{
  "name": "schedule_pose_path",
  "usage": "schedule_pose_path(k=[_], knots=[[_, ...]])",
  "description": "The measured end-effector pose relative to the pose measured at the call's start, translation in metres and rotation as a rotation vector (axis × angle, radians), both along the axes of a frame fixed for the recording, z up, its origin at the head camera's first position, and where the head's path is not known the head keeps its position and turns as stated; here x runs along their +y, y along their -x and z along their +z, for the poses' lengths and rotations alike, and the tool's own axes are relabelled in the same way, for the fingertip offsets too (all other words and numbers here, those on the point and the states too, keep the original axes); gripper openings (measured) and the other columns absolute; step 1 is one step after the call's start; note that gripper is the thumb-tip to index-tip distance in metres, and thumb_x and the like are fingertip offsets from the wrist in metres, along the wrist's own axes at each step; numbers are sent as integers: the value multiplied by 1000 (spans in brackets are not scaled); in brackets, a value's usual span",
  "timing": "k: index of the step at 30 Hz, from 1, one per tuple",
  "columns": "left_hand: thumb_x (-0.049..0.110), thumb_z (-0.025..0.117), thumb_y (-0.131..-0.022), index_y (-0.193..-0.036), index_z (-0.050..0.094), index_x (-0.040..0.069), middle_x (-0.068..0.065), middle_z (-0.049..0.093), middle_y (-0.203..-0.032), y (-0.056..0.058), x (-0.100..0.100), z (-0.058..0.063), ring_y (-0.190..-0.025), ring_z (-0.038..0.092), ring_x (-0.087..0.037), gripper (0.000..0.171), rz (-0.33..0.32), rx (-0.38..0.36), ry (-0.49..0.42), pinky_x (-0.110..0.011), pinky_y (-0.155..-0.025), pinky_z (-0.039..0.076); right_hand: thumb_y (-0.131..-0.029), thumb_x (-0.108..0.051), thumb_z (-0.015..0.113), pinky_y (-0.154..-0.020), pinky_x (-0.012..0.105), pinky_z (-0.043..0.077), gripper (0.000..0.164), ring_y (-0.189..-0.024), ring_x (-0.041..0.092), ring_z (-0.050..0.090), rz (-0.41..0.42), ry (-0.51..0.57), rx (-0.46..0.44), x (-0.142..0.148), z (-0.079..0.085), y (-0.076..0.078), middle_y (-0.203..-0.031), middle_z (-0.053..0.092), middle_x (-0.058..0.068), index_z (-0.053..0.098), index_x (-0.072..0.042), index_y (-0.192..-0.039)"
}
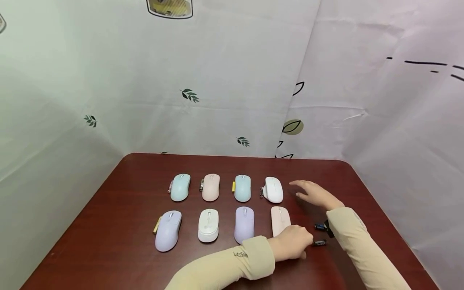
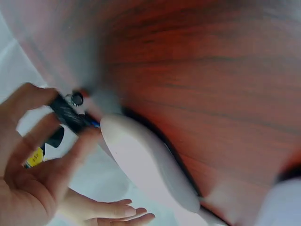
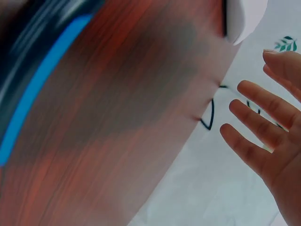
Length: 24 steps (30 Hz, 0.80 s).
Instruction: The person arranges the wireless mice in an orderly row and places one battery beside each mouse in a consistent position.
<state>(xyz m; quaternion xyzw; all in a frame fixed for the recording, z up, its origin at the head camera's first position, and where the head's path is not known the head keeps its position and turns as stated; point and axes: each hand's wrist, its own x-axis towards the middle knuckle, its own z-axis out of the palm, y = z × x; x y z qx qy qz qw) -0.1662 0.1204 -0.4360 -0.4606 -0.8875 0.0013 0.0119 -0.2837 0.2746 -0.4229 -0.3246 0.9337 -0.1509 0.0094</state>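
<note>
My left hand is low on the table's right side, over the lower end of a pale pink mouse. In the left wrist view its fingers pinch a black battery, blurred, beside that mouse's end. A dark battery shows just right of the left hand in the head view; whether it is the pinched one I cannot tell. A blue-and-black battery lies by the right wrist. My right hand holds nothing, its fingers spread right of a white mouse with a battery beside it.
Two rows of mice stand on the dark red table. A blue mouse has a yellow battery beside it. Nearer stand a purple mouse and a white mouse. A pale cloth hangs behind.
</note>
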Motion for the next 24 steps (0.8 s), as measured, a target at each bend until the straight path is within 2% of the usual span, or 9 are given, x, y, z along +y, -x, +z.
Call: schedule_pose_path(k=[2, 5, 11, 14, 18, 22, 24], knots=[[32, 79, -72, -66, 63, 25, 16, 58, -61, 0, -3, 3, -54, 50, 3, 19, -44, -44, -36, -11, -53, 38, -88, -2, 59, -94, 53, 43, 37, -115, 41, 54, 16, -1, 5, -5, 0, -1, -123, 59, 22, 55, 4, -124], [33, 76, -74, -66, 63, 25, 17, 56, -62, -1, -9, 7, -57, 47, 5, 18, -119, -61, -84, -9, -53, 36, -88, -3, 59, -94, 53, 43, 37, -115, 40, 54, 32, 2, 9, -13, 2, -1, -123, 59, 21, 55, 4, -124], [31, 73, -77, -72, 68, 25, 15, 55, -70, -5, -29, 10, -66, 49, 5, 9, -196, -3, -154, -7, -55, 35, -87, -3, 60, -92, 51, 45, 36, -113, 38, 56, 79, 13, 31, -33, 7, -4, -121, 60, 20, 57, 5, -122], [30, 71, -79, -77, 72, 26, 14, 56, -74, -9, -43, 14, -69, 50, 5, 4, -213, 34, -185, -6, -59, 38, -86, -3, 61, -91, 49, 45, 36, -112, 37, 57, 104, 19, 48, -46, 8, -9, -121, 61, 20, 57, 5, -121], [30, 70, -80, -84, 75, 25, 13, 58, -80, -15, -66, 25, -71, 53, 6, 8, -222, 80, -250, -5, -64, 42, -87, -4, 61, -93, 48, 45, 36, -114, 35, 56, 136, 35, 55, -65, 12, -18, -122, 61, 18, 58, 2, -123], [30, 72, -78, -83, 76, 24, 9, 57, -80, -17, -90, 38, -67, 54, 3, 8, -210, 156, -327, -8, -62, 44, -88, -5, 60, -94, 46, 45, 35, -115, 32, 56, 194, 53, 72, -86, 19, -24, -121, 62, 14, 58, 0, -123], [29, 73, -77, -83, 76, 23, 7, 58, -82, -17, -102, 42, -65, 54, 3, 9, -201, 165, -365, -9, -61, 43, -88, -5, 61, -94, 44, 45, 35, -114, 30, 57, 222, 62, 88, -95, 21, -27, -120, 62, 13, 58, 1, -122]])
